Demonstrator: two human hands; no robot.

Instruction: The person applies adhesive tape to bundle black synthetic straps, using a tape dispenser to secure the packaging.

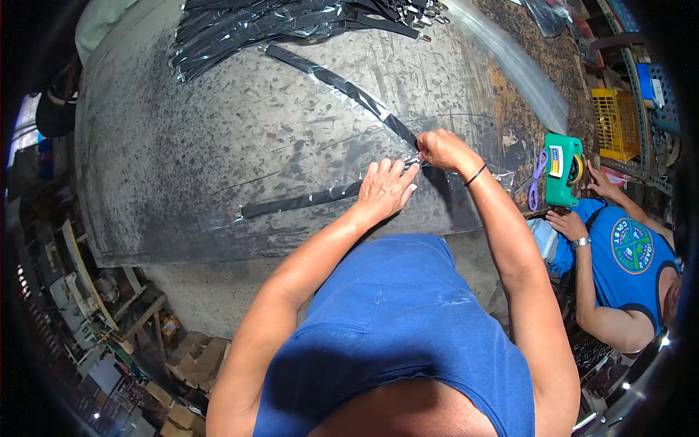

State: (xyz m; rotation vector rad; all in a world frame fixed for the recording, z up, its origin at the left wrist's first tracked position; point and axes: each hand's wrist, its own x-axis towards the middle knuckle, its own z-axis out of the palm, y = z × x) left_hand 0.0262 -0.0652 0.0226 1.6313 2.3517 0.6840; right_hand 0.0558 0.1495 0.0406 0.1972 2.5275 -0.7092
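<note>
A long black strip [306, 200] in clear plastic lies slantwise on the worn table, a metal piece showing at its left end. My left hand [386, 191] rests palm down across its right part, fingers stretched out and slightly spread. Just beyond, my right hand [444, 151] has its fingers closed in a pinch where the strip's plastic end comes near a second wrapped black strip [349, 91]. What exactly lies between those fingertips is partly hidden. The second strip runs from there up to the left, with a metal tip at its far end.
A pile of wrapped black strips [277, 29] covers the back of the table [167, 160]. Clear plastic sleeves [524, 69] lie at the back right. A green tape dispenser [559, 193] and purple-handled scissors [537, 182] are on the right, beside a co-worker [633, 255]. Beyond is a yellow basket [615, 124].
</note>
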